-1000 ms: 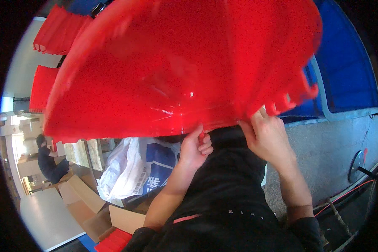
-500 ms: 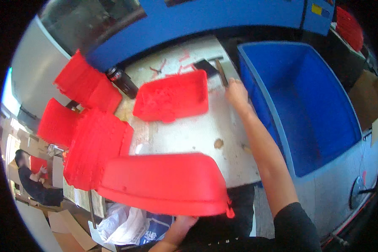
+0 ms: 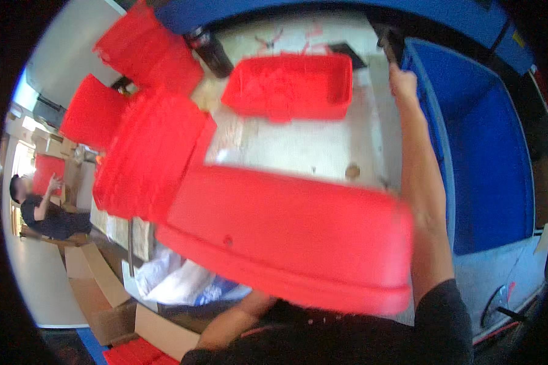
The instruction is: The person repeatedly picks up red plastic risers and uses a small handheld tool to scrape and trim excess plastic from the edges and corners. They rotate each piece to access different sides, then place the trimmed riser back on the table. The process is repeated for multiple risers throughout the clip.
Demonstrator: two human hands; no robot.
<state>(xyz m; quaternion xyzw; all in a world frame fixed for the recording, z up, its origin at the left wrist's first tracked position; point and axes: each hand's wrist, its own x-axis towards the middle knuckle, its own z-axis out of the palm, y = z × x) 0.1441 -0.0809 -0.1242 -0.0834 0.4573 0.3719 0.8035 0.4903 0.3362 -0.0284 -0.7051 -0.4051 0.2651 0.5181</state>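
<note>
At my far left, I note a co-worker in dark clothing, seated, one hand raised against a red panel-like item. Below that stands an open cardboard box, flaps spread. Next I record stacks of nested red containers on the left of the pale worktable, with a white and blue bag beneath its near edge and a black bottle behind. My left hand is mostly hidden behind the lower edge of a red tub; I cannot tell whether its fingers are wide or narrow. The tub, slightly blurred, lies directly before me on its side, outer wall toward the camera, its left end overlapping the stacks in my view. Beyond it, a red tray holds loose red scraps. Farther right, I find my right hand extended to the table's far right corner, fingers closed round the handle of a hammer. A blue bin stands just beside that arm.
</note>
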